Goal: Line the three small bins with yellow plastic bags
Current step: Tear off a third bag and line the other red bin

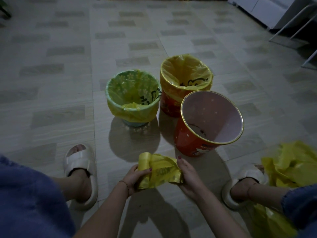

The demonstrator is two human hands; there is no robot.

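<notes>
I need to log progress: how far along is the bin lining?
Two of three look done: the green bin and the far red bin each wear a yellow bag. In hand: both hands grip the bag roll. Left: the near red bin is bare inside.

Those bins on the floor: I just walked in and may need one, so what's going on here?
A person is lining them with yellow bags. The green bin and the far red bin already have liners folded over their rims. The near red bin is bare inside. The left hand grips a roll of yellow bags while the right hand pulls at the free end. Loose yellow plastic lies by the right foot.
</notes>
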